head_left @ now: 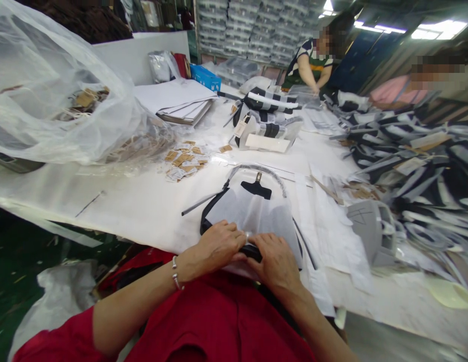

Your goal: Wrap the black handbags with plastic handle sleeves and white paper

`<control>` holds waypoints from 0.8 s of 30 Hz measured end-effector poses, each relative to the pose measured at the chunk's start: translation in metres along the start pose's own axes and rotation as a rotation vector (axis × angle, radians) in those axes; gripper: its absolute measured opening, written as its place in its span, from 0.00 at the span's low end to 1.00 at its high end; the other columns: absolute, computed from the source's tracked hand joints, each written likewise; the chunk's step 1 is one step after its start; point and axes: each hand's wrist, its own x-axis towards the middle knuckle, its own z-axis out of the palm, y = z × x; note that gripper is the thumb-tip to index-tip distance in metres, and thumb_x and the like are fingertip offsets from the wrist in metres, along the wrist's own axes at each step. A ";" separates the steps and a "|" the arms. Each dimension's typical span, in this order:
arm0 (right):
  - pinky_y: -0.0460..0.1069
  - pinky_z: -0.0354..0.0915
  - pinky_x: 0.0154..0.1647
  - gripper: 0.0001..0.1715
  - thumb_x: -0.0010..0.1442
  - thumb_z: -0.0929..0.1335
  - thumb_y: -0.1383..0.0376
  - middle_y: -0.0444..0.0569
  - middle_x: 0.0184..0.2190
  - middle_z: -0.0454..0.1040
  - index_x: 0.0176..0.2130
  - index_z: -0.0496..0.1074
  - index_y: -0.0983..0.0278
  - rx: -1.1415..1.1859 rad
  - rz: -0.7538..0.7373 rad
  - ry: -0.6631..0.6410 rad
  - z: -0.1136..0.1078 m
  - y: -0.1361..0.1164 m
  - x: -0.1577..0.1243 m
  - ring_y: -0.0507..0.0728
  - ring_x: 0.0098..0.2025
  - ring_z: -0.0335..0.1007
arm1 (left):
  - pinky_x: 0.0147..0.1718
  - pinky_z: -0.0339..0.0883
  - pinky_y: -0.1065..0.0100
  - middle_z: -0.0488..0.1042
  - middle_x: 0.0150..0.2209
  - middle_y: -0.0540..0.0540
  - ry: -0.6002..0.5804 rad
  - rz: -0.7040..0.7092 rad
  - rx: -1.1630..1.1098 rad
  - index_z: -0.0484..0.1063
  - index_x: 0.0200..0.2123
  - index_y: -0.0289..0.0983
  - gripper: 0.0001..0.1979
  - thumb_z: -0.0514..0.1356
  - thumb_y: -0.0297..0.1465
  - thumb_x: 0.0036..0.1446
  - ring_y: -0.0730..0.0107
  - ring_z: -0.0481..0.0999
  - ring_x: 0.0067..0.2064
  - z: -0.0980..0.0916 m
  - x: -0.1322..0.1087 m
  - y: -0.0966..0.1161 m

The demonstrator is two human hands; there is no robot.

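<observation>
In the head view, the bag (208,210) lies on the table (139,201) right against the person's front, its handle (269,171) turned away and a white sheet (252,213) over its face. The left hand (218,242) has its fingers curled in over the bag's near edge; the right hand (277,254) grips the same edge just beside it, thumb and fingers bent close around a dark part. What lies beneath the fingertips is hidden. Good handling here would seem to call for even pressure from both hands, thumbs close together, so the edge doesn't twist and the sheet lies unwrinkled. The black tab (256,190) with its metal clip (259,177) is best left flat, and the loose strap (199,202) at the left kept out from under the bag.
</observation>
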 end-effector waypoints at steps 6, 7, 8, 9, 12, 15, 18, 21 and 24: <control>0.55 0.57 0.41 0.19 0.62 0.68 0.49 0.50 0.40 0.78 0.45 0.74 0.59 -0.037 -0.019 -0.002 0.000 0.001 0.001 0.61 0.42 0.70 | 0.38 0.61 0.62 0.78 0.35 0.47 -0.058 0.012 0.014 0.72 0.40 0.38 0.14 0.65 0.42 0.58 0.61 0.73 0.39 -0.010 0.005 0.000; 0.55 0.58 0.41 0.18 0.62 0.68 0.50 0.50 0.40 0.78 0.44 0.74 0.59 -0.040 -0.019 -0.006 0.000 0.001 0.002 0.61 0.42 0.70 | 0.37 0.61 0.62 0.78 0.35 0.48 -0.054 0.010 0.015 0.72 0.39 0.38 0.14 0.65 0.42 0.57 0.61 0.73 0.39 -0.009 0.006 0.000; 0.55 0.58 0.41 0.18 0.62 0.69 0.50 0.50 0.40 0.78 0.44 0.74 0.59 -0.041 -0.022 -0.009 0.000 0.002 0.002 0.61 0.42 0.70 | 0.37 0.61 0.62 0.78 0.34 0.48 -0.048 0.008 0.015 0.72 0.38 0.38 0.14 0.66 0.42 0.57 0.61 0.74 0.39 -0.009 0.007 -0.001; 0.55 0.58 0.41 0.17 0.62 0.69 0.50 0.50 0.40 0.78 0.43 0.74 0.59 -0.041 -0.026 -0.011 0.001 0.002 0.002 0.61 0.42 0.70 | 0.37 0.61 0.62 0.78 0.34 0.48 -0.044 0.006 0.017 0.72 0.38 0.38 0.14 0.66 0.41 0.56 0.61 0.74 0.39 -0.007 0.008 -0.001; 0.55 0.57 0.40 0.18 0.63 0.68 0.49 0.50 0.39 0.78 0.41 0.74 0.59 -0.047 -0.029 -0.006 0.002 0.002 0.002 0.61 0.42 0.70 | 0.37 0.61 0.62 0.78 0.33 0.48 -0.043 -0.001 0.043 0.72 0.36 0.38 0.13 0.66 0.41 0.56 0.61 0.74 0.39 -0.003 0.009 0.000; 0.55 0.58 0.40 0.22 0.63 0.66 0.46 0.51 0.38 0.77 0.43 0.73 0.60 -0.052 -0.002 0.016 0.004 0.001 0.000 0.62 0.41 0.70 | 0.36 0.62 0.61 0.78 0.33 0.47 -0.042 -0.012 0.067 0.72 0.35 0.37 0.15 0.67 0.42 0.54 0.60 0.74 0.39 0.001 0.009 0.002; 0.55 0.58 0.42 0.26 0.63 0.65 0.45 0.52 0.41 0.77 0.50 0.72 0.60 -0.047 -0.005 0.030 0.005 0.002 -0.002 0.62 0.42 0.70 | 0.38 0.63 0.60 0.78 0.34 0.45 -0.021 -0.042 0.089 0.72 0.35 0.36 0.16 0.68 0.43 0.54 0.59 0.74 0.40 0.002 0.007 0.006; 0.56 0.59 0.42 0.27 0.63 0.66 0.47 0.52 0.43 0.77 0.54 0.70 0.60 -0.057 -0.025 0.002 0.004 0.002 -0.003 0.63 0.43 0.70 | 0.39 0.63 0.60 0.77 0.35 0.44 -0.008 -0.066 0.106 0.72 0.36 0.35 0.17 0.68 0.42 0.53 0.57 0.74 0.41 0.003 0.005 0.010; 0.56 0.60 0.42 0.29 0.63 0.67 0.47 0.52 0.43 0.77 0.56 0.69 0.59 -0.085 -0.019 -0.052 0.001 0.003 0.001 0.63 0.44 0.69 | 0.38 0.64 0.60 0.76 0.35 0.45 -0.013 -0.091 0.104 0.71 0.37 0.35 0.18 0.68 0.43 0.53 0.58 0.74 0.40 0.003 0.003 0.010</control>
